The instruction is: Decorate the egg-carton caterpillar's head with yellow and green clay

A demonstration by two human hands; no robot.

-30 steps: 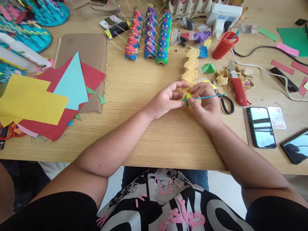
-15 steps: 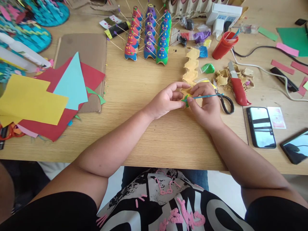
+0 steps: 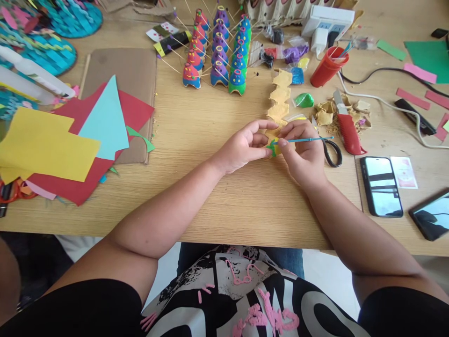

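Blue stick, pinched in right hand

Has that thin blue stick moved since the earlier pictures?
Yes, slightly to the right: the blue stick, in the right hand, now reaches farther across the black scissor handles.

Bright, soft daylight; glare on phone screens; edges stretched.

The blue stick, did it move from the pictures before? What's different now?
The right hand has moved slightly right, carrying the blue stick with it, a bit away from the green patch. Nothing was let go or newly picked up. The left hand, the yellow carton strip and the red cup stayed where they were.
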